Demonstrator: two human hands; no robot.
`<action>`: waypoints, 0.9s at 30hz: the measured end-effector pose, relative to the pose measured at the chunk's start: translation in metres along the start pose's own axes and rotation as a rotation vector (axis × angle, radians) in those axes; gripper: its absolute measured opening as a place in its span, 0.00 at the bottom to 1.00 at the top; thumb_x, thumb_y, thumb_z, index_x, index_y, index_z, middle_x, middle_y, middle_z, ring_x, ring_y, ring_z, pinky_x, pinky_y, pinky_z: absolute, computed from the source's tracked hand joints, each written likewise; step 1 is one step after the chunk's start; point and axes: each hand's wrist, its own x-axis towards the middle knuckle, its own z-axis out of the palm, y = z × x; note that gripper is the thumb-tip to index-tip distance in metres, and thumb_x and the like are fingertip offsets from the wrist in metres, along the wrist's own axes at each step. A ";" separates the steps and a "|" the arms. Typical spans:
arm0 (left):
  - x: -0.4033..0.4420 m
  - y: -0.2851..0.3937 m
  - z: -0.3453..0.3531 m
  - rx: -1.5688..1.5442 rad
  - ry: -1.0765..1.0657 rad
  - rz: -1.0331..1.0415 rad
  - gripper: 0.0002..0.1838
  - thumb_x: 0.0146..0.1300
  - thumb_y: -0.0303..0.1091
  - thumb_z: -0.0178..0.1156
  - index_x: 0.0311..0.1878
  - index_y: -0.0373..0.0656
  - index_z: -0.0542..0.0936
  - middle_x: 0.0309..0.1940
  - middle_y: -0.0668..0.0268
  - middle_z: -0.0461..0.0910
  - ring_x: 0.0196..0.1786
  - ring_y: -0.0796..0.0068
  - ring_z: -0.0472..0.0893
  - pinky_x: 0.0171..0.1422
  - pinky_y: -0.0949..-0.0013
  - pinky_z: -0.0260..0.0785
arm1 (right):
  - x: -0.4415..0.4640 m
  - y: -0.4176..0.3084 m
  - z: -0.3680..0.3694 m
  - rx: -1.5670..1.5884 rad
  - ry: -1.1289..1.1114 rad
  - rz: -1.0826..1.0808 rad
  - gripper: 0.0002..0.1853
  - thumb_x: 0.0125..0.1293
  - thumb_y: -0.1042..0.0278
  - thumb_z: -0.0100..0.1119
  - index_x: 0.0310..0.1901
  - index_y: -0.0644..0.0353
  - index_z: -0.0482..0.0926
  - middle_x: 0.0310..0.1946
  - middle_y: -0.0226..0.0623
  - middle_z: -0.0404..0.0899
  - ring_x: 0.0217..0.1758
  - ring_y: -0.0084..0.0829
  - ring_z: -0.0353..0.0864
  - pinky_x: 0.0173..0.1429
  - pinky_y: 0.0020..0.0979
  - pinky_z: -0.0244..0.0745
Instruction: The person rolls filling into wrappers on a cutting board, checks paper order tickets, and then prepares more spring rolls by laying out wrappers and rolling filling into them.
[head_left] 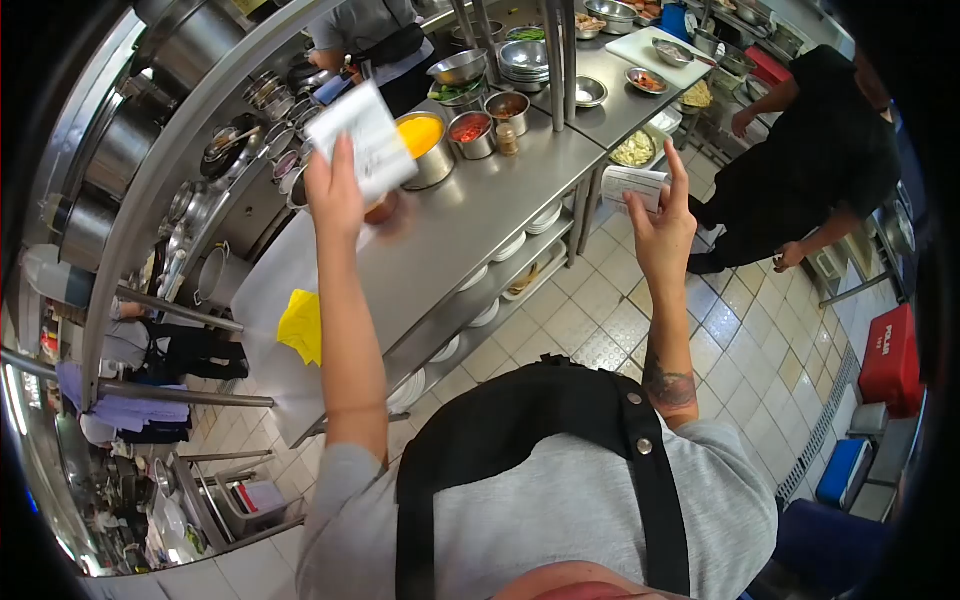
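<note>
My left hand (338, 195) is raised over the steel counter (480, 240), closed on a white sheet of paper (365, 135) with blurred print. Beyond it stand a pot of something orange (425, 150) and a pot of chopped red food (472, 133). Off the counter's right end, my right hand (663, 235) is raised with its index finger pointing up. Its thumb presses a smaller white printed slip (632, 187), slightly curled, against the other fingers. A bowl of pale chopped food (635, 150) shows just behind that slip.
A yellow cloth (300, 327) lies near the counter's left edge. Plates (485, 312) fill the shelf below. A person in black (815, 140) stands at the right; another person (375, 45) is behind the counter. A red cooler (892, 360) sits by the right wall.
</note>
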 end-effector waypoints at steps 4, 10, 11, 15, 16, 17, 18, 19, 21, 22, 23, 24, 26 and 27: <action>0.097 -0.008 0.006 0.121 -0.067 0.156 0.18 0.75 0.41 0.54 0.45 0.33 0.82 0.37 0.66 0.85 0.38 0.80 0.79 0.46 0.71 0.72 | -0.004 0.012 -0.010 0.010 0.078 -0.051 0.38 0.64 0.79 0.64 0.74 0.46 0.61 0.41 0.45 0.83 0.40 0.24 0.82 0.47 0.29 0.79; 0.172 -0.046 0.013 -0.254 -0.064 -0.002 0.18 0.74 0.39 0.56 0.52 0.31 0.78 0.49 0.58 0.83 0.48 0.68 0.83 0.55 0.65 0.75 | -0.016 0.019 -0.040 -0.105 0.198 -0.055 0.34 0.68 0.78 0.60 0.73 0.46 0.62 0.49 0.52 0.83 0.48 0.37 0.87 0.53 0.36 0.80; 0.174 -0.044 0.013 -0.271 -0.036 -0.024 0.18 0.74 0.39 0.56 0.53 0.31 0.77 0.50 0.56 0.82 0.49 0.67 0.83 0.57 0.64 0.75 | -0.016 0.023 -0.043 -0.100 0.207 -0.055 0.34 0.68 0.78 0.59 0.73 0.46 0.62 0.48 0.52 0.83 0.48 0.37 0.87 0.53 0.36 0.80; 0.171 -0.039 0.014 -0.365 -0.015 -0.111 0.18 0.74 0.37 0.55 0.51 0.27 0.78 0.46 0.55 0.85 0.44 0.66 0.86 0.51 0.64 0.78 | -0.018 0.036 -0.055 -0.133 0.210 -0.014 0.33 0.68 0.79 0.59 0.73 0.47 0.62 0.40 0.52 0.84 0.43 0.32 0.87 0.48 0.33 0.81; 0.171 -0.041 0.014 -0.392 -0.010 -0.096 0.18 0.74 0.36 0.55 0.51 0.27 0.78 0.46 0.55 0.84 0.44 0.65 0.86 0.51 0.64 0.78 | -0.018 0.038 -0.056 -0.151 0.204 -0.018 0.33 0.68 0.79 0.58 0.73 0.47 0.62 0.39 0.51 0.84 0.42 0.31 0.87 0.46 0.32 0.81; 0.175 -0.042 0.014 -0.417 -0.004 -0.079 0.18 0.74 0.36 0.55 0.51 0.26 0.77 0.47 0.54 0.84 0.44 0.65 0.86 0.51 0.63 0.79 | -0.017 0.039 -0.056 -0.167 0.198 -0.023 0.33 0.68 0.79 0.58 0.73 0.47 0.62 0.38 0.51 0.85 0.41 0.30 0.87 0.45 0.31 0.81; 0.180 -0.042 0.013 -0.440 0.003 -0.061 0.17 0.74 0.36 0.56 0.51 0.26 0.77 0.47 0.53 0.83 0.44 0.64 0.86 0.51 0.63 0.79 | -0.018 0.038 -0.056 -0.172 0.194 -0.026 0.33 0.68 0.80 0.58 0.72 0.47 0.62 0.38 0.50 0.84 0.40 0.29 0.87 0.44 0.31 0.81; 0.184 -0.043 0.013 -0.425 0.028 -0.048 0.17 0.73 0.35 0.56 0.51 0.26 0.77 0.47 0.53 0.83 0.44 0.64 0.86 0.50 0.62 0.79 | -0.018 0.036 -0.056 -0.175 0.191 -0.030 0.33 0.68 0.80 0.58 0.72 0.47 0.62 0.37 0.50 0.84 0.39 0.29 0.86 0.44 0.31 0.81; 0.193 -0.044 0.015 -0.394 0.075 -0.022 0.17 0.73 0.35 0.56 0.50 0.26 0.77 0.47 0.53 0.83 0.44 0.63 0.86 0.49 0.61 0.79 | -0.018 0.035 -0.054 -0.172 0.177 -0.043 0.33 0.68 0.80 0.58 0.72 0.47 0.63 0.36 0.49 0.84 0.38 0.28 0.86 0.43 0.31 0.80; 0.196 -0.043 0.016 -0.391 0.078 -0.038 0.17 0.73 0.36 0.57 0.52 0.27 0.76 0.49 0.53 0.82 0.47 0.61 0.85 0.52 0.58 0.79 | -0.018 0.036 -0.052 -0.166 0.166 -0.051 0.33 0.68 0.80 0.58 0.72 0.47 0.63 0.36 0.49 0.83 0.38 0.28 0.86 0.43 0.31 0.81; 0.198 -0.041 0.017 -0.388 0.081 -0.053 0.19 0.73 0.37 0.57 0.54 0.28 0.75 0.51 0.53 0.81 0.50 0.59 0.84 0.54 0.56 0.78 | -0.019 0.035 -0.051 -0.160 0.155 -0.060 0.33 0.68 0.80 0.58 0.72 0.47 0.63 0.35 0.49 0.83 0.38 0.28 0.86 0.43 0.31 0.81; 0.200 -0.040 0.017 -0.385 0.084 -0.069 0.20 0.73 0.38 0.57 0.56 0.29 0.74 0.53 0.53 0.81 0.52 0.57 0.83 0.57 0.53 0.77 | -0.019 0.034 -0.050 -0.151 0.145 -0.052 0.33 0.67 0.80 0.59 0.72 0.48 0.63 0.35 0.51 0.82 0.38 0.32 0.86 0.44 0.33 0.80; 0.204 -0.038 0.014 -0.414 0.053 -0.108 0.20 0.73 0.38 0.57 0.56 0.29 0.74 0.53 0.53 0.81 0.53 0.57 0.83 0.57 0.52 0.77 | -0.020 0.030 -0.049 -0.133 0.128 -0.037 0.34 0.66 0.80 0.60 0.72 0.48 0.64 0.36 0.53 0.82 0.38 0.40 0.87 0.46 0.37 0.79; 0.206 -0.038 0.013 -0.427 0.036 -0.128 0.20 0.73 0.38 0.57 0.57 0.30 0.73 0.54 0.53 0.81 0.53 0.56 0.83 0.57 0.52 0.77 | -0.021 0.029 -0.049 -0.116 0.118 -0.028 0.34 0.66 0.80 0.60 0.72 0.49 0.64 0.36 0.53 0.82 0.38 0.40 0.86 0.46 0.37 0.79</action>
